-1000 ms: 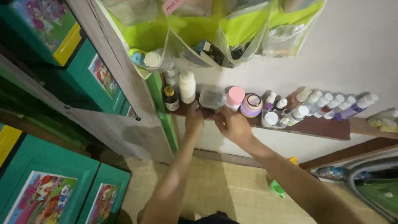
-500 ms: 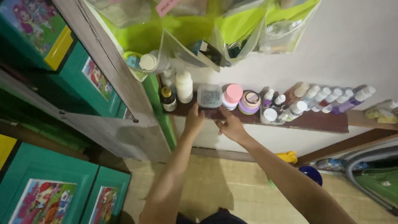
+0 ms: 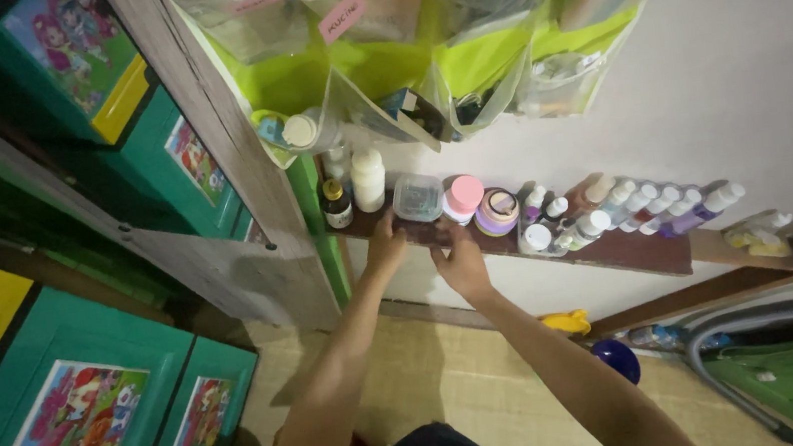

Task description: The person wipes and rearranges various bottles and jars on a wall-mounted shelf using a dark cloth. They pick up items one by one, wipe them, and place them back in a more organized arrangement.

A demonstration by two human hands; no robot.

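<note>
My left hand [image 3: 384,246] rests against the front edge of a narrow brown wall shelf [image 3: 622,251], just below a small clear plastic tub [image 3: 417,197]. My right hand [image 3: 462,261] is beside it, fingers reaching up to the shelf edge under a jar with a pink lid [image 3: 463,197]. Neither hand holds anything. A round purple tin [image 3: 498,211] stands right of the jar. A white bottle [image 3: 369,178] and a small dark bottle [image 3: 338,203] stand at the shelf's left end.
A row of several small white-capped bottles [image 3: 657,206] lies along the shelf's right part. A green hanging organiser with clear pockets [image 3: 416,49] hangs above. Green picture-fronted cabinets [image 3: 67,415] and a wooden post [image 3: 219,174] stand left. A grey hose [image 3: 781,317] lies lower right.
Both hands have come down off the clear tub and the pink-lidded jar to the shelf's front edge. The tub stays on the shelf.
</note>
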